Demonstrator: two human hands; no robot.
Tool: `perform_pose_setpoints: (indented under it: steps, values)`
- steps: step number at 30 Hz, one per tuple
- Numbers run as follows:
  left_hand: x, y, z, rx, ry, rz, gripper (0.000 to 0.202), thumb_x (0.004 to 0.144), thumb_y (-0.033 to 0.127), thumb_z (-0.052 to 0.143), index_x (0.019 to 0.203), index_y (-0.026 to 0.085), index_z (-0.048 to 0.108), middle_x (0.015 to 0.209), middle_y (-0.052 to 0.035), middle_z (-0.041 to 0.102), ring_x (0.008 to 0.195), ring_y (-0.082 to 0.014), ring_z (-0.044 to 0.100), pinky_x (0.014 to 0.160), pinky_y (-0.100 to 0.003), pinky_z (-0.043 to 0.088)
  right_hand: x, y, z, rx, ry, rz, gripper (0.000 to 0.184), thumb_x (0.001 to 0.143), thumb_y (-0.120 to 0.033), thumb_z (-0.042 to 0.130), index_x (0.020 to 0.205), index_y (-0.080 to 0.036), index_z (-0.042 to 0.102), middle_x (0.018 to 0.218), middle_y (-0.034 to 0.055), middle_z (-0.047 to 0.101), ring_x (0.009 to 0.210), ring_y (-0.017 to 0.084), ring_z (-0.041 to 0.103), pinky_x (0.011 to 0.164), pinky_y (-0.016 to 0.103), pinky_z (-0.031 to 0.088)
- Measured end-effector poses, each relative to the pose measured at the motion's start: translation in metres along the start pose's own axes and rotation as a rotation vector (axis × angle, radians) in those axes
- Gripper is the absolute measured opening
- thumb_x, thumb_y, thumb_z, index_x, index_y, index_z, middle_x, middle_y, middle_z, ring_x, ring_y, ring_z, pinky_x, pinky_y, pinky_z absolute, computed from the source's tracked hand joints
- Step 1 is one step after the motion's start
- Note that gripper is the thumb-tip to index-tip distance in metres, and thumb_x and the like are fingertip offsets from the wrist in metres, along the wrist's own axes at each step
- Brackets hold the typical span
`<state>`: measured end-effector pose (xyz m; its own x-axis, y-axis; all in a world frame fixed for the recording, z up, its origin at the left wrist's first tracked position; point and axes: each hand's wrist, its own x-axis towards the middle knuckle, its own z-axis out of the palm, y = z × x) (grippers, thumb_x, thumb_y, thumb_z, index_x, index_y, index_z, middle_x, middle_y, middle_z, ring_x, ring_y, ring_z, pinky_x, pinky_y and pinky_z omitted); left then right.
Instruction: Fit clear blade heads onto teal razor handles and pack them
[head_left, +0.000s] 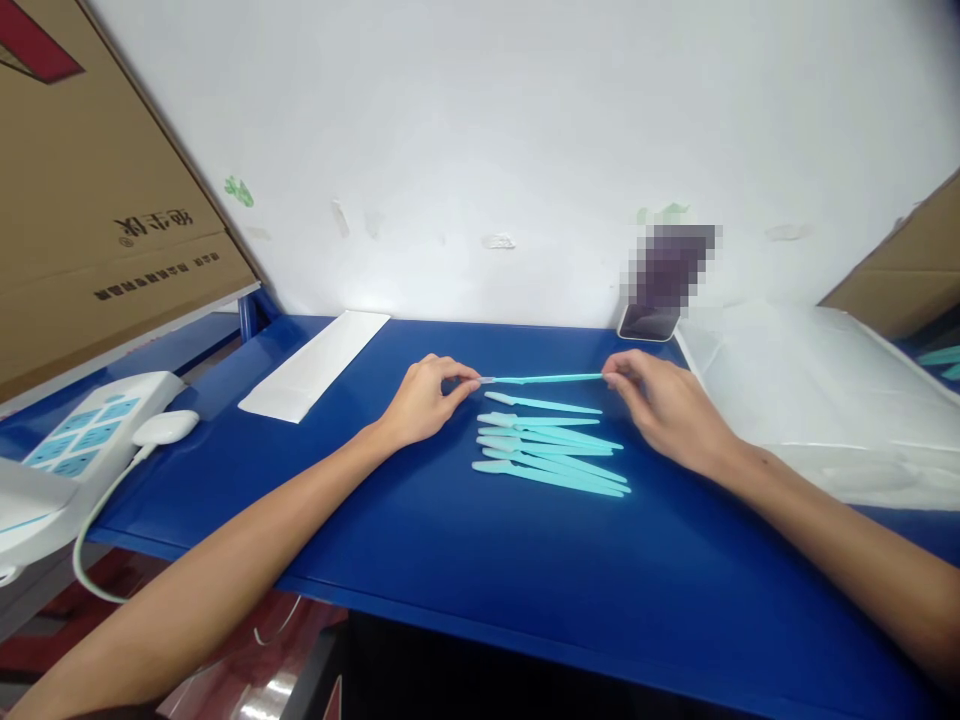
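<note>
A thin turquoise eyebrow razor [547,378] is stretched level between my two hands, just beyond a group of similar razors. My left hand [431,398] pinches its pale, capped blade end between thumb and fingertips. The tip of its handle is pinched by my right hand [664,405]. Nearer to me, several more turquoise eyebrow razors [551,450] lie roughly side by side on the blue table [480,560], their pale ends pointing left and some overlapping.
A white paper strip [315,365] lies left. Beyond it are a power strip [82,430] with a plugged-in white charger [166,428] and a cardboard box [112,180]. A phone [651,320] leans on the white wall [465,150]. Clear plastic packaging [817,400] covers the right side.
</note>
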<state>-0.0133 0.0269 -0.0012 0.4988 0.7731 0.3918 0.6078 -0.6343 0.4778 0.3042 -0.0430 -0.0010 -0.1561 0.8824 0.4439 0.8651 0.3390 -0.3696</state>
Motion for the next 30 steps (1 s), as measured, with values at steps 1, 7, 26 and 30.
perform_pose_setpoints:
  steps: [1,7,26,30]
  values:
    - [0.0,0.0,0.0,-0.005,0.0,0.004,0.022,0.097,0.036,0.06,0.099,0.026,0.079,0.1,-0.0034,0.079,0.09,-0.0239,0.063,0.082,-0.037,0.047,0.0,0.0,0.0,0.001,0.006,0.001,0.022,0.102,-0.038,0.041,0.096,-0.023,0.056,0.09,0.0062,0.07,0.078,0.023,0.063,0.075,0.038,0.043]
    - [-0.001,0.005,0.0,-0.042,0.023,0.047,0.021,0.097,0.036,0.06,0.099,0.026,0.078,0.099,-0.0032,0.078,0.089,-0.0229,0.063,0.084,-0.038,0.047,-0.002,-0.003,0.002,-0.012,0.01,-0.004,0.024,0.103,-0.04,0.04,0.097,-0.023,0.057,0.091,0.0071,0.07,0.079,0.024,0.063,0.075,0.038,0.043]
    - [-0.003,-0.011,-0.004,-0.236,-0.013,0.002,0.035,0.101,0.045,0.052,0.114,0.022,0.076,0.112,-0.0076,0.074,0.096,-0.0206,0.067,0.079,-0.032,0.05,-0.009,-0.014,-0.005,0.054,-0.011,0.025,0.031,0.093,-0.051,0.057,0.096,-0.023,0.069,0.093,0.0072,0.075,0.081,0.025,0.068,0.07,0.039,0.051]
    - [-0.003,-0.013,-0.008,-0.287,-0.097,0.087,0.033,0.102,0.043,0.053,0.116,0.023,0.074,0.115,-0.0077,0.073,0.095,-0.0186,0.066,0.079,-0.03,0.051,-0.003,-0.028,-0.01,0.069,-0.298,-0.053,0.06,0.091,-0.064,0.056,0.137,-0.026,0.059,0.135,0.0127,0.065,0.114,0.032,0.065,0.084,0.043,0.056]
